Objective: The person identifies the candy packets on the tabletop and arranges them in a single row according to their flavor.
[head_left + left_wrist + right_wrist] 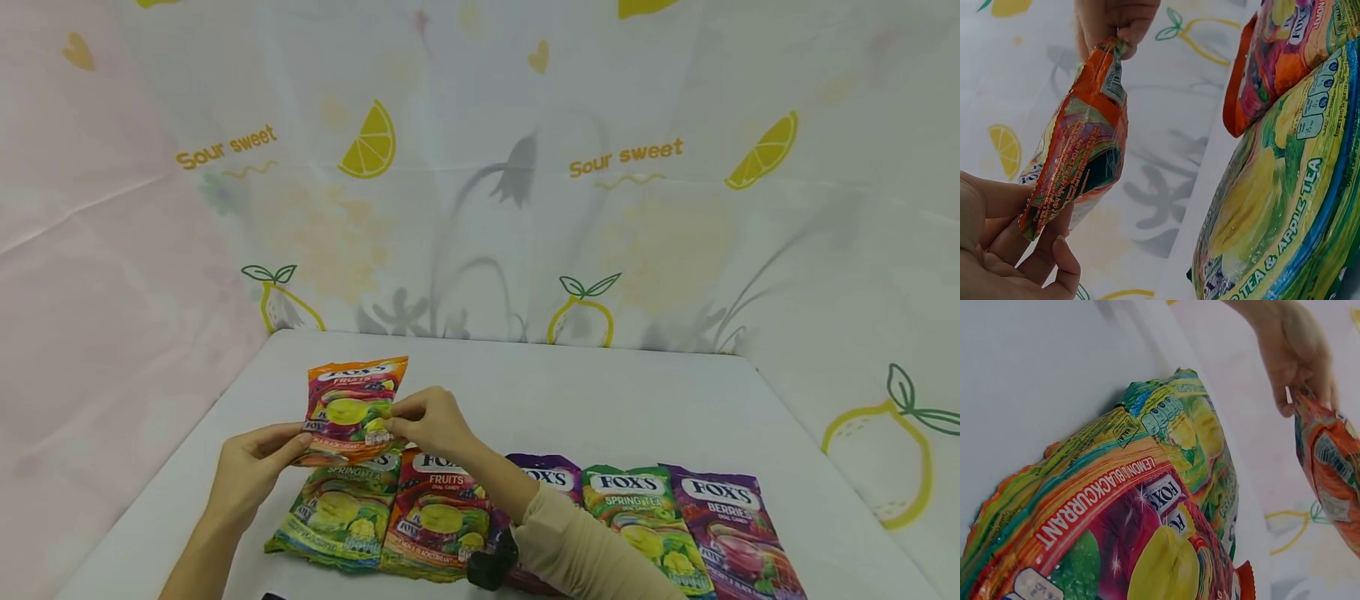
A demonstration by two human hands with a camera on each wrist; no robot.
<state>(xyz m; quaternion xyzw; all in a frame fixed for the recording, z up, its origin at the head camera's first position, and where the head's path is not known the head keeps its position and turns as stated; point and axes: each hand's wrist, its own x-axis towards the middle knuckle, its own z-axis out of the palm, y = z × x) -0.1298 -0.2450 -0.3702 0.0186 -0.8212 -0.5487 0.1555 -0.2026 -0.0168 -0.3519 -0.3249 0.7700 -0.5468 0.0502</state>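
Between both hands, above the table, is an orange-and-red Fox's Fruits candy bag [349, 410], its printed front toward the head camera. My left hand [251, 471] pinches the bag's lower left side, thumb in front. At its right edge, my right hand [435, 423] pinches the bag between thumb and fingers. The left wrist view shows the bag [1082, 137] edge-on, with the left hand [1016, 244] at one end and the right hand [1116, 25] at the other. Below it lie a green Spring Tea bag [341, 512] and a red Fruits bag [435, 517].
Further right in the row lie a purple bag [551, 475], partly hidden by the right forearm, another green Spring Tea bag [645, 521] and a purple Berries bag [735, 529]. The white table [510, 383] meets a lemon-printed cloth [480, 225] behind.
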